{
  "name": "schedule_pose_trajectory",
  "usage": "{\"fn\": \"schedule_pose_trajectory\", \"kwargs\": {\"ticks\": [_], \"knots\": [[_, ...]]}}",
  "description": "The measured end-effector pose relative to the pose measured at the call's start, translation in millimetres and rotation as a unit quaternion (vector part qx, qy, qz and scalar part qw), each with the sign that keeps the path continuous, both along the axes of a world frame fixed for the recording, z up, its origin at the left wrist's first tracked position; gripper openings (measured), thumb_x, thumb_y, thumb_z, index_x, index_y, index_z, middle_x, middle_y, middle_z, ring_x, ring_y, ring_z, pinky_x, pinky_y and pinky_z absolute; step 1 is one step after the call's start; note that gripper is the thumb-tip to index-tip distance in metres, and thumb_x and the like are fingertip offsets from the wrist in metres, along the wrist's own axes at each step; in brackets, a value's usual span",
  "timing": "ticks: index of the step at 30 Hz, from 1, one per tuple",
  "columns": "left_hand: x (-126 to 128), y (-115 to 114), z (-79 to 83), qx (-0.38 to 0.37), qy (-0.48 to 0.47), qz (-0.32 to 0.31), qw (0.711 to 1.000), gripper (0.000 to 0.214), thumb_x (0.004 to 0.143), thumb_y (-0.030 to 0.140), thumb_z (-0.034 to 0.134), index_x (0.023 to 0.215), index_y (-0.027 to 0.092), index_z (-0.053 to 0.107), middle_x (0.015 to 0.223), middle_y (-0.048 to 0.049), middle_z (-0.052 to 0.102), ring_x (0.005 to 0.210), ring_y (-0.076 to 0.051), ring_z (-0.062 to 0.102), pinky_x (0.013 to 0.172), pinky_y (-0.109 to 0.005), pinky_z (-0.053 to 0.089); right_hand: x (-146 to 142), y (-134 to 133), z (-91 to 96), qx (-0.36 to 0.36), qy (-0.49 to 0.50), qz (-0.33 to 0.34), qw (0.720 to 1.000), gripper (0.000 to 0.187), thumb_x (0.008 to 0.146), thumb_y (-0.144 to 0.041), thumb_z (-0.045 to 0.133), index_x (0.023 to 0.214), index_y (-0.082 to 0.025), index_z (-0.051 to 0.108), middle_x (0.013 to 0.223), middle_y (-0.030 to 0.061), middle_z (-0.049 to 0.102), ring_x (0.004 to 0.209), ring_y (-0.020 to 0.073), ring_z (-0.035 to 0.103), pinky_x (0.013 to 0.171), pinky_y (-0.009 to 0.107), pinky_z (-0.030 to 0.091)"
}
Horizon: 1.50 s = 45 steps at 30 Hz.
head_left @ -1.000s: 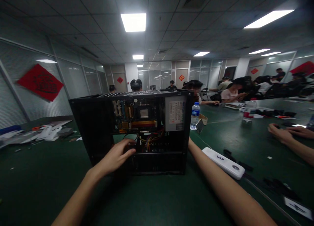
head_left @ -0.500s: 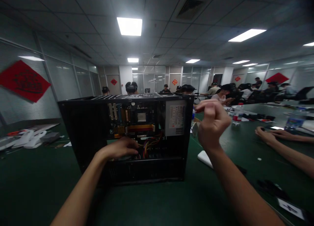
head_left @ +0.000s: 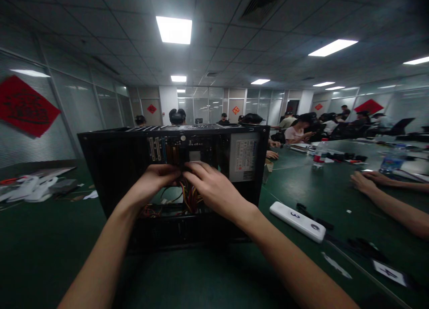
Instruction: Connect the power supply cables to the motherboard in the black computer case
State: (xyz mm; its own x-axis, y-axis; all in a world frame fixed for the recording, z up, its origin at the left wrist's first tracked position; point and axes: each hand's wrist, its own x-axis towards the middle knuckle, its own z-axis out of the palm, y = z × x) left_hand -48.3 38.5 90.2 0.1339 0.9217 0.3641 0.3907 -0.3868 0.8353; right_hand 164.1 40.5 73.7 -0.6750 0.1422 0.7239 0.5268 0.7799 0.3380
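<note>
An open black computer case (head_left: 110, 179) stands upright on its edge, its inside facing me. Both hands reach into its middle, in front of the motherboard (head_left: 197, 144). My left hand (head_left: 157, 177) is closed with its fingertips pinched; what lies between them is hidden. Against it, my right hand (head_left: 214, 184) has its fingers bent and pressed together over the upper end of the coloured cables (head_left: 191, 202). Yellow, red and black wires hang from there to the bottom of the case. The power supply (head_left: 244, 159) with its label sits at upper right.
On the green table (head_left: 295, 175) lie a white power strip-like box (head_left: 298, 222), dark cords and a numbered card (head_left: 390, 272). A bottle (head_left: 321, 152) stands farther back. Another person's hands (head_left: 365, 184) rest at right. White scraps (head_left: 36, 188) lie at left.
My right hand has come from outside the case's right side into its middle. My left hand has moved up from the case's lower part, and the cables now rise to both hands.
</note>
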Motion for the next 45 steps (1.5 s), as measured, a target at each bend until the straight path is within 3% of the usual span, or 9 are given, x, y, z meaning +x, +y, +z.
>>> {"fn": "schedule_pose_trajectory", "kwargs": {"ticks": [5,9,14,21,25,29,33,39,45], "knots": [[14.0,-2.4,-2.4,-0.026,-0.059,-0.012,0.998,0.046,0.072,0.049,0.074,0.098,0.011,0.074,0.094,-0.0098,0.074,0.085,-0.021,0.065,0.080,-0.035,0.055,2.3,21.2,-20.3,0.018,0.049,0.023,0.998,0.036,0.097,-0.012,0.043,0.131,-0.013,0.056,0.132,0.0167,0.057,0.119,0.0262,0.056,0.101,0.042,0.052],[19.7,-2.1,-5.7,-0.059,-0.086,-0.066,0.992,0.046,0.076,0.046,0.072,0.109,0.014,0.072,0.110,-0.0113,0.073,0.102,-0.024,0.066,0.092,-0.041,0.054,2.2,31.8,-32.0,0.010,0.088,0.024,0.996,0.034,0.096,-0.012,0.045,0.127,-0.015,0.060,0.122,0.0155,0.063,0.111,0.0249,0.061,0.097,0.041,0.054],[9.5,-8.0,0.3,-0.065,-0.026,-0.097,0.993,0.046,0.072,0.033,0.076,0.115,0.017,0.070,0.117,-0.0092,0.072,0.110,-0.025,0.065,0.104,-0.043,0.047,2.0,36.5,-39.8,0.005,0.087,0.016,0.996,0.030,0.096,-0.012,0.047,0.121,-0.014,0.063,0.117,0.0141,0.066,0.107,0.0234,0.064,0.096,0.039,0.055],[-8.7,-24.7,11.3,-0.097,0.059,-0.165,0.980,0.056,0.076,0.027,0.070,0.131,0.023,0.059,0.135,-0.0104,0.061,0.122,-0.029,0.058,0.103,-0.046,0.047,1.6,41.3,-44.7,-0.026,0.142,0.054,0.988,0.029,0.090,-0.006,0.053,0.115,-0.010,0.065,0.110,0.0153,0.069,0.102,0.0244,0.066,0.092,0.039,0.056],[-13.4,-26.8,11.4,-0.090,0.158,-0.131,0.975,0.041,0.075,0.028,0.067,0.116,0.023,0.065,0.122,-0.0065,0.068,0.111,-0.025,0.065,0.094,-0.038,0.053,0.3,43.7,-47.1,-0.063,0.139,0.055,0.987,0.029,0.089,-0.007,0.054,0.115,-0.013,0.065,0.106,0.0133,0.070,0.099,0.0232,0.067,0.089,0.038,0.057],[-7.9,-20.1,8.7,-0.028,0.212,-0.063,0.975,0.030,0.077,0.033,0.066,0.103,0.019,0.067,0.105,-0.0055,0.073,0.096,-0.023,0.069,0.086,-0.034,0.055,1.1,44.6,-48.2,-0.074,0.117,0.054,0.989,0.027,0.090,-0.009,0.053,0.115,-0.014,0.064,0.107,0.0130,0.069,0.098,0.0226,0.066,0.089,0.038,0.056],[-0.3,-11.1,3.8,0.052,0.221,-0.043,0.973,0.026,0.080,0.034,0.064,0.100,0.017,0.069,0.100,-0.0056,0.074,0.092,-0.022,0.070,0.085,-0.034,0.055,2.0,44.0,-47.6,-0.063,0.093,0.053,0.992,0.026,0.090,-0.008,0.052,0.113,-0.012,0.064,0.106,0.0137,0.068,0.098,0.0229,0.066,0.086,0.037,0.057],[1.8,7.4,-13.7,0.207,0.286,-0.029,0.935,0.022,0.085,0.031,0.064,0.101,0.021,0.076,0.105,-0.0052,0.075,0.101,-0.022,0.069,0.095,-0.034,0.051,2.7,44.9,-48.4,-0.061,0.084,0.039,0.994,0.025,0.090,-0.010,0.054,0.112,-0.014,0.065,0.105,0.0123,0.068,0.097,0.0217,0.065,0.085,0.035,0.057],[2.1,20.8,-28.2,0.261,0.290,-0.034,0.920,0.028,0.091,0.034,0.058,0.113,0.022,0.073,0.112,-0.0059,0.074,0.107,-0.022,0.068,0.097,-0.033,0.050,3.4,48.6,-49.8,-0.066,0.081,0.038,0.994,0.022,0.091,-0.010,0.054,0.110,-0.012,0.066,0.102,0.0135,0.068,0.095,0.0217,0.065,0.082,0.034,0.056]]}}
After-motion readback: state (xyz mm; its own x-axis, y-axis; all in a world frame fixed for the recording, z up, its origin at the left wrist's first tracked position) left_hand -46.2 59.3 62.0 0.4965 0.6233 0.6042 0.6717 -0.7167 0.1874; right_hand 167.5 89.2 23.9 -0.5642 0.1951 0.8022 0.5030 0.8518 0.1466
